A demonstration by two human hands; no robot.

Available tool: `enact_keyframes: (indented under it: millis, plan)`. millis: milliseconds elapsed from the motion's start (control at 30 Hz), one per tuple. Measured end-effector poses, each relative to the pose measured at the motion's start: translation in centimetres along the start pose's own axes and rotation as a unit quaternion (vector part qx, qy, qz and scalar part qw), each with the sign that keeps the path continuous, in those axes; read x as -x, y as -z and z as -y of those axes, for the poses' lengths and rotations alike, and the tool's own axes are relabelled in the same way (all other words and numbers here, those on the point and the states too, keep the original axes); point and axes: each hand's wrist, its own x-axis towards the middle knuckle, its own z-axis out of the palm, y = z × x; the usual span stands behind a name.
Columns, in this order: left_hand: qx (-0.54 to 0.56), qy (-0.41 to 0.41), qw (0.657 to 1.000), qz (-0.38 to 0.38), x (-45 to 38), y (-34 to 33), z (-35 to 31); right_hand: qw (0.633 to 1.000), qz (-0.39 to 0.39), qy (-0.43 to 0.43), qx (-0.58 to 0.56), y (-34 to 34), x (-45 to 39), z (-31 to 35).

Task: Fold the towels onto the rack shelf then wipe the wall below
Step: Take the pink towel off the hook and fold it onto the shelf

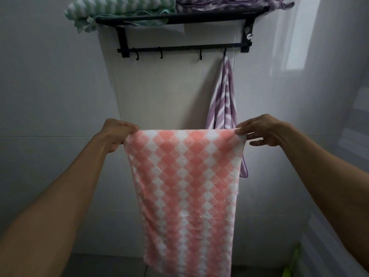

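Hanging lengthwise in front of the tiled wall, the pink-and-white checked towel is stretched flat by its two top corners, its short upper edge running level from side to side and its long axis dropping straight down toward the floor. The left hand has its fingers curled tight around the towel's upper left corner, the cloth bunched inside the grip. The right hand pinches the upper right corner between thumb and forefinger, while its remaining fingers stick out loosely below. Both arms reach forward at about the same height, below the rack.

Above, the black rack shelf carries a green-and-white striped towel on its left part and a purple-and-white striped towel on its right part, both loosely folded, with edges spilling over the front bar. Under the shelf runs a hook rail; from its rightmost hook a second purple striped towel hangs down by one corner, its lower part partly hidden behind the pink towel's right edge.
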Motion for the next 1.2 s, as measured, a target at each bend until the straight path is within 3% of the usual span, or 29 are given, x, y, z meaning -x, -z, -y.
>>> enact_keyframes:
  millis: [100, 200, 367, 633, 767, 900, 967, 1033, 1200]
  plan:
    - [-0.031, -0.007, 0.995, 0.093, 0.5, 0.7, 0.2, 1.000, 0.012, 0.000, 0.019, 0.2, 0.3, 0.2]
    - [-0.162, -0.027, 0.980, 0.109, 0.3, 1.0, 0.5, 0.999, 0.021, 0.005, 0.037, 0.3, 0.7, 0.3]
    - [-0.342, -0.066, 0.936, 0.049, 0.6, 0.2, 0.4, 0.996, 0.012, 0.014, 0.088, -0.3, 0.5, 0.1]
    - [-0.367, -0.118, 0.922, -0.028, 0.2, 0.4, 0.6, 0.997, 0.006, 0.043, 0.064, -1.2, -0.7, -0.5]
    - [-0.306, -0.124, 0.944, -0.020, -0.3, 1.2, 0.6, 0.997, 0.012, 0.069, 0.017, -1.4, -1.1, 0.0]
    - [-0.003, -0.093, 0.995, 0.023, -1.5, 2.4, -0.4, 0.980, 0.034, 0.130, -0.146, 0.0, -1.0, 1.8]
    - [0.041, -0.032, 0.995, 0.088, -0.7, 1.5, 1.6, 0.984, 0.110, 0.098, -0.100, -0.9, -0.3, 0.1]
    - [0.078, 0.020, 0.991, 0.107, 1.0, -0.3, 5.0, 0.988, 0.139, 0.045, -0.041, -2.9, -0.1, -4.0]
    - [0.134, 0.082, 0.985, 0.074, 1.7, -1.3, 8.3, 0.993, 0.069, -0.009, -0.092, -4.2, -0.3, -7.9]
